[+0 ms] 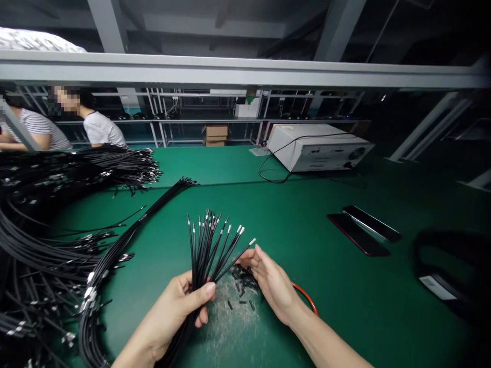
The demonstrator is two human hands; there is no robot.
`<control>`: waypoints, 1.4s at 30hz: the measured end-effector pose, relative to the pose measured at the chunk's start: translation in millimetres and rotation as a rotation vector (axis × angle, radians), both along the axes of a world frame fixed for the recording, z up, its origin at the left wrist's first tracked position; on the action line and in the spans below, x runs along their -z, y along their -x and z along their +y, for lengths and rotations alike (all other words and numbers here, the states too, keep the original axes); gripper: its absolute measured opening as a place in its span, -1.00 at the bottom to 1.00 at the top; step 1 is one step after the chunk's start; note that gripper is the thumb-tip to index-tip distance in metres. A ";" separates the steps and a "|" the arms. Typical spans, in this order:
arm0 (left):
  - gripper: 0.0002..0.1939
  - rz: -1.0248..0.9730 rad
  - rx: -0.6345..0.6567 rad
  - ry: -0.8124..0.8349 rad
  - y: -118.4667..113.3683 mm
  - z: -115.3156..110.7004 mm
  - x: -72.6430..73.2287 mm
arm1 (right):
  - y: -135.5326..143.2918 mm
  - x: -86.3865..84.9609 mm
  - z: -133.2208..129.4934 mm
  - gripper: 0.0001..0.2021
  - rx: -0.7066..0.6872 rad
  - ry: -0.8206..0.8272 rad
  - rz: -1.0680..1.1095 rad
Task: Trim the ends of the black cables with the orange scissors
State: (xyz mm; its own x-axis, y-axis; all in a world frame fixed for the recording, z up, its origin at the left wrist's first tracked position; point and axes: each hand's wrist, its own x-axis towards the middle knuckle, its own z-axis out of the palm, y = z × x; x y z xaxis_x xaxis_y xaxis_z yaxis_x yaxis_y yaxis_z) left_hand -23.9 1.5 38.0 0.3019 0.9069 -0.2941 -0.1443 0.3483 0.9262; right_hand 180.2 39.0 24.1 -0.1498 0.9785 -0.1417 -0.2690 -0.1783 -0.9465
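Observation:
My left hand (180,306) is wrapped round a bundle of black cables (203,260), whose tips fan out upward with white bands near the ends. Close to the rightmost cable end (251,242) is my right hand (268,281), its fingers bent; whether its fingertips touch anything is hard to tell. Beneath and beside the right hand lies a pile of short black tube pieces (245,278), with several loose ones nearby on the green table (291,220).
Large heaps of black cables (23,230) cover the left side. A white instrument box (318,148) stands at the back right. Two phones (356,235) and an orange-red tube (307,297) lie on the right. People in striped shirts (102,128) sit at the back left.

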 end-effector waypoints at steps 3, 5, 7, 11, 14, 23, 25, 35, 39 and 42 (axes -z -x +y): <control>-0.68 0.008 0.029 0.011 -2.8 -1.0 2.6 | -3.4 -4.0 2.6 -0.54 -0.010 -0.008 0.006; -0.66 0.021 0.069 0.030 -6.2 -1.7 3.7 | -7.1 -6.4 4.8 -0.53 0.039 -0.034 0.002; -0.63 0.037 0.120 0.048 -10.2 -2.3 5.3 | -11.6 -9.0 6.6 -0.57 0.095 -0.094 -0.053; -0.62 0.063 0.184 0.056 -14.3 -2.9 9.4 | -17.4 -15.7 7.1 -0.71 0.070 -0.228 -0.270; -0.67 0.064 0.218 0.038 -12.3 -3.9 10.2 | -15.5 -18.8 6.3 -0.78 0.058 -0.242 -0.333; -0.68 -0.066 0.204 0.036 -5.9 -0.9 6.6 | -15.7 -6.4 16.1 -0.71 0.059 -0.120 -0.306; -0.71 -0.060 0.197 0.002 -5.1 -0.1 5.8 | -17.3 -5.3 17.3 -0.72 0.048 -0.126 -0.303; -0.80 -0.041 0.180 -0.052 -3.0 2.0 5.0 | -19.1 -4.2 18.7 -0.74 0.076 -0.161 -0.354; -0.79 -0.032 0.197 -0.039 -5.3 0.2 4.0 | -20.3 -9.9 16.7 -0.74 0.051 -0.159 -0.316; -0.77 -0.015 0.214 -0.029 -7.0 -1.5 5.1 | -21.2 -15.1 15.8 -0.73 0.071 -0.146 -0.261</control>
State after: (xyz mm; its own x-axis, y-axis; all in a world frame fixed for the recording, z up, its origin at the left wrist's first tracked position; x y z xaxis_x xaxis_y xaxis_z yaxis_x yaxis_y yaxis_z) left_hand -16.9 0.0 33.0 0.4921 0.8298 -0.2632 -0.0836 0.3459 0.9345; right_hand 201.4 54.8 39.1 -0.0576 0.9981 -0.0233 -0.0199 -0.0245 -0.9995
